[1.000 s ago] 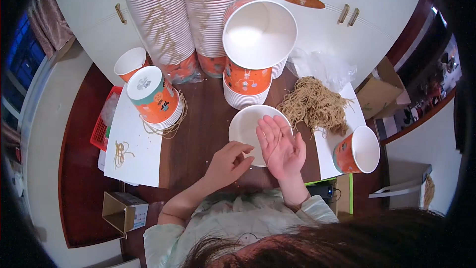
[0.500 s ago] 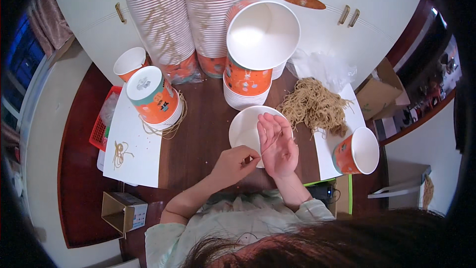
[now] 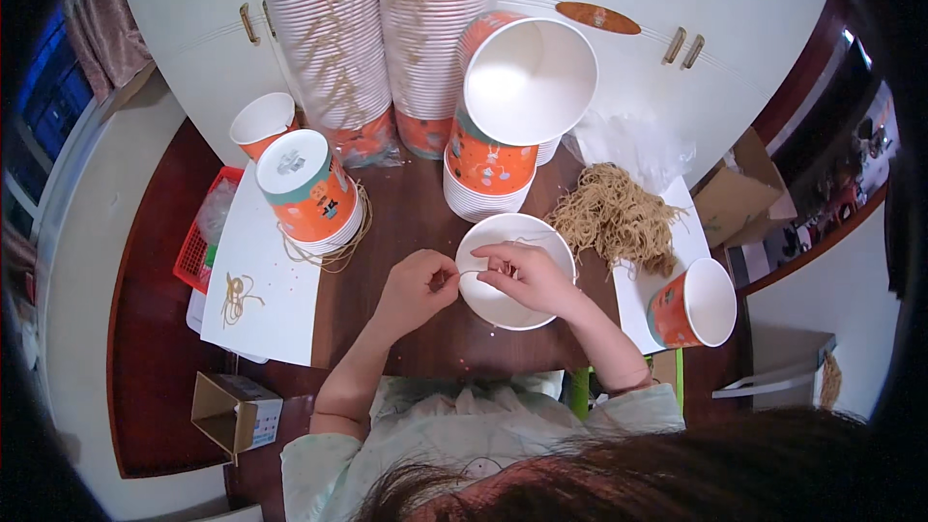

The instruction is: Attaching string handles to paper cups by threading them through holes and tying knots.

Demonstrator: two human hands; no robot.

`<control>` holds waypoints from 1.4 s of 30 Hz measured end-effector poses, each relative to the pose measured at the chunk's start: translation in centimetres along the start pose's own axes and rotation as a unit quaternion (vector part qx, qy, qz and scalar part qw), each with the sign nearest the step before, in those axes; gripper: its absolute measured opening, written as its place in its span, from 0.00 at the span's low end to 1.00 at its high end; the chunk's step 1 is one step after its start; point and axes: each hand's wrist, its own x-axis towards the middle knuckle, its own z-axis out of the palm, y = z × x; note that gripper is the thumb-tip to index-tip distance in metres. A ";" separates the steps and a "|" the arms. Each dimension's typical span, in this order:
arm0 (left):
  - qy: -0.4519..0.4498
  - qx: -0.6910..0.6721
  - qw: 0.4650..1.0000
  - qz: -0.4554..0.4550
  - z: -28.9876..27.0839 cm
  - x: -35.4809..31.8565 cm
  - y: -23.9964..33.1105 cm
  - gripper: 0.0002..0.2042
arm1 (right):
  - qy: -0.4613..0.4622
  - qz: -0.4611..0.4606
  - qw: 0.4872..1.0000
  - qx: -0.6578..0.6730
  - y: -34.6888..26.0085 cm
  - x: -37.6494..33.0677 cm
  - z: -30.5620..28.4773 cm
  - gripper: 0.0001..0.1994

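Note:
My left hand (image 3: 420,285) is closed in a pinch on a thin cord, just left of a white paper bucket (image 3: 517,317) with its mouth facing up. My right hand (image 3: 532,277) hangs palm down over that bucket, its thumb and fingers curled round the same cord. A short piece of cord (image 3: 467,273) spans the gap between my fingertips. Beyond the bucket, to the right, lies a tangled heap of tan cord (image 3: 619,216).
Behind stand stacked orange-and-white paper buckets (image 3: 493,162) and tall bagged stacks (image 3: 333,48). An upturned bucket (image 3: 311,195) wound with cord is at left, near loose cord (image 3: 239,298). Another bucket (image 3: 688,304) lies tilted at the right edge. A red basket (image 3: 199,256) sits far left.
My right hand has turned from an open, upward palm to palm down, with its fingers curling over the cord. My left hand has shifted slightly left and away from me.

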 end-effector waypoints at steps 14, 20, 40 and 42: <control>0.018 -0.045 0.994 -0.102 1.6 0.3 -4.2 0.08 | -0.076 0.031 0.992 -0.096 3.3 3.2 0.6 0.06; -0.006 -0.084 0.989 -0.124 2.7 -0.3 -5.3 0.09 | -0.078 0.028 0.988 -0.129 4.2 3.3 1.2 0.06; 0.013 0.025 0.997 -0.065 2.8 0.0 -5.1 0.09 | -0.075 -0.010 0.991 -0.112 4.8 3.6 2.0 0.07; 0.032 0.081 0.996 -0.018 2.7 0.2 -4.8 0.06 | -0.084 -0.011 0.990 -0.111 4.6 3.8 1.9 0.07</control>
